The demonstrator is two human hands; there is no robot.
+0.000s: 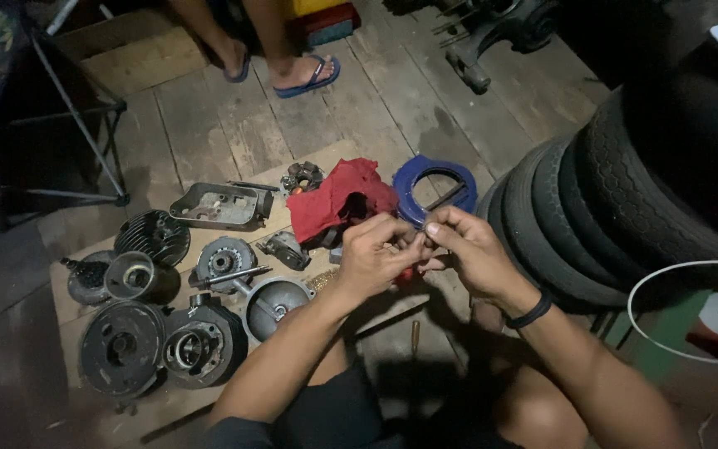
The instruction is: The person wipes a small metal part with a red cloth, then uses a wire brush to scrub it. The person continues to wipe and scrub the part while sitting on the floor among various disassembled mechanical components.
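My left hand (376, 254) and my right hand (463, 249) meet above the wooden floor, fingertips pinched together around a small part that is too tiny and hidden to identify. A bit of red shows just beneath the hands. A red rag (334, 199) lies crumpled right behind my left hand. A blue ring-shaped cover (434, 187) rests behind my right hand. My right wrist carries a black band (532, 312).
Several grey engine parts (159, 324) lie on a cardboard sheet at the left, including a finned cylinder (153, 234) and a flat casing (218, 206). Stacked tyres (625, 199) stand at the right. Another person's sandalled feet (292, 75) are at the back. A metal stand (85, 125) stands at the left.
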